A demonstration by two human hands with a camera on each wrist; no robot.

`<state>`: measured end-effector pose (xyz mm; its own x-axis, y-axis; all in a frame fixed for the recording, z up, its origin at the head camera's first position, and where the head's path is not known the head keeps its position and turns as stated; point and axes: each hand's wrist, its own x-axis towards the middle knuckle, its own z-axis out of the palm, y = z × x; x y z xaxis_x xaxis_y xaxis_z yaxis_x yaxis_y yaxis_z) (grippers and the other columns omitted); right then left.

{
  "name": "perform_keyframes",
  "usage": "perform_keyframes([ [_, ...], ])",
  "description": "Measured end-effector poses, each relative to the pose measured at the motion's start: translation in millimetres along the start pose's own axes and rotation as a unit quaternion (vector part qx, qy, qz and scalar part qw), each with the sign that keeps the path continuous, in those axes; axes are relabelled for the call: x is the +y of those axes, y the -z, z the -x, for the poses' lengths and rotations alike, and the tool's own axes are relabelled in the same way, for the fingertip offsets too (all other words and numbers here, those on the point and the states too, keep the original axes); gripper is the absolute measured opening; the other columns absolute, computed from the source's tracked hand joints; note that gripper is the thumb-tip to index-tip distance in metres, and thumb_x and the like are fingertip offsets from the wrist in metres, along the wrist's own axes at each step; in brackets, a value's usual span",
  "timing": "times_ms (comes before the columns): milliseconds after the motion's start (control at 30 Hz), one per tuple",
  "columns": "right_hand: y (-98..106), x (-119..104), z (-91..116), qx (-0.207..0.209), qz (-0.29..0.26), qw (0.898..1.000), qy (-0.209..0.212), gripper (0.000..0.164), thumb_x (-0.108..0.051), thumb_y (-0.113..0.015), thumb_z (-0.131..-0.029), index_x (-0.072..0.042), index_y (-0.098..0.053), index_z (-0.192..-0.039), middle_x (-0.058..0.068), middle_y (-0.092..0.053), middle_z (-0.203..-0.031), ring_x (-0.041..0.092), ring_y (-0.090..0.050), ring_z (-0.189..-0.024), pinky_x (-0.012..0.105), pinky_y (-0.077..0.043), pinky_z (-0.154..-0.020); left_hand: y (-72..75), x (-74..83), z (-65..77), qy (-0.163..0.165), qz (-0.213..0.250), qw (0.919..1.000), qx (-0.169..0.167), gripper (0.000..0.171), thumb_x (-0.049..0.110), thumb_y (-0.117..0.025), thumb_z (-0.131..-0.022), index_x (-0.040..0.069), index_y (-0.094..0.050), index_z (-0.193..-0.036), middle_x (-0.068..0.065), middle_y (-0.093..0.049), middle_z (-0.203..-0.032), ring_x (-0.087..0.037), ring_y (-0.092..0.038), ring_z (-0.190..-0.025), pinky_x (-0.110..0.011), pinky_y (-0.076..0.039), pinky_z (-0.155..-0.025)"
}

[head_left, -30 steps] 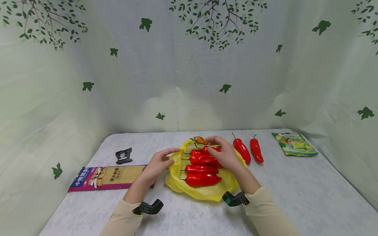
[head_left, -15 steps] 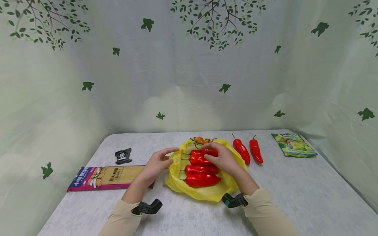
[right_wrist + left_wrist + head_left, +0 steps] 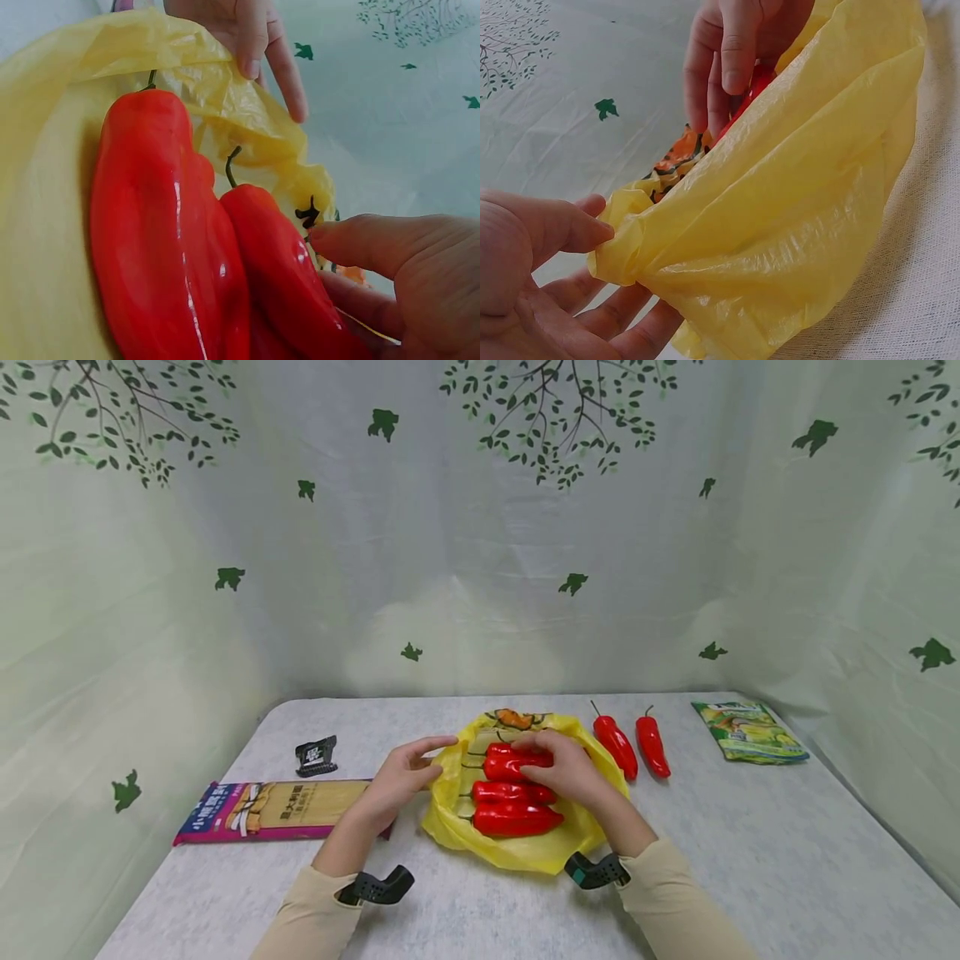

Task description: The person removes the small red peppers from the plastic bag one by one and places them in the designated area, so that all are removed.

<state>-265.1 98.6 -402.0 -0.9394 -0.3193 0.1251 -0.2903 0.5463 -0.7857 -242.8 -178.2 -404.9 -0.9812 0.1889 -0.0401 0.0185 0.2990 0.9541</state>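
A yellow plastic bag (image 3: 456, 827) lies spread out in the middle of the table, its mouth facing up and toward me. Inside it several red peppers (image 3: 517, 818) lie in a row, stems to the left. My left hand (image 3: 399, 778) pinches the rolled rim of the bag at its left side between thumb and fingers, as the left wrist view shows. My right hand (image 3: 573, 768) reaches over the bag's far right part. In the right wrist view its thumb and fingers stand apart beside a red pepper (image 3: 274, 262), fingers partly hidden behind it.
Two more red peppers (image 3: 615, 745) lie to the right behind the bag. A green and yellow packet (image 3: 750, 729) is at the far right. On the left are a noodle pack (image 3: 300, 806) and a small black wrapped packet (image 3: 316, 756). A leaf-printed curtain (image 3: 495, 635) hangs behind the table.
My right hand has brought a red pepper down into the bag's far part, lowering toward the row and loosening its fingers. My left hand stays at the rim.
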Motion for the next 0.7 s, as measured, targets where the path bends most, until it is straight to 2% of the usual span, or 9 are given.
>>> perform_keyframes([
  [367, -4.7, 1.4, -0.9, -0.010, 0.080, 0.997, -0.017, 0.036, -0.016, -0.077, -0.087, -0.026, -0.070, -0.121, 0.001, -0.065, -0.130, 0.023, -0.055, -0.122, 0.046, -0.054, -0.100, -1.5, -0.7, -0.1, 0.004, -0.003, 1.0000, 0.002, 0.045, 0.005, -0.054, -0.096, 0.022, -0.060, -0.138, -0.007, -0.053, -0.147, -0.020, -0.058, -0.099, -0.025, -0.053, -0.082],
  [700, -4.6, 1.1, 0.0, -0.011, 0.108, 0.994, -0.029, 0.037, -0.019, -0.077, -0.087, -0.026, -0.071, -0.123, 0.001, -0.066, -0.130, 0.024, -0.054, -0.123, 0.050, -0.050, -0.104, -1.5, -1.2, -1.3, 0.000, -0.002, 1.0000, -0.003, 0.045, 0.004, -0.054, -0.097, 0.021, -0.060, -0.138, -0.008, -0.053, -0.146, -0.019, -0.058, -0.099, -0.026, -0.053, -0.082],
])
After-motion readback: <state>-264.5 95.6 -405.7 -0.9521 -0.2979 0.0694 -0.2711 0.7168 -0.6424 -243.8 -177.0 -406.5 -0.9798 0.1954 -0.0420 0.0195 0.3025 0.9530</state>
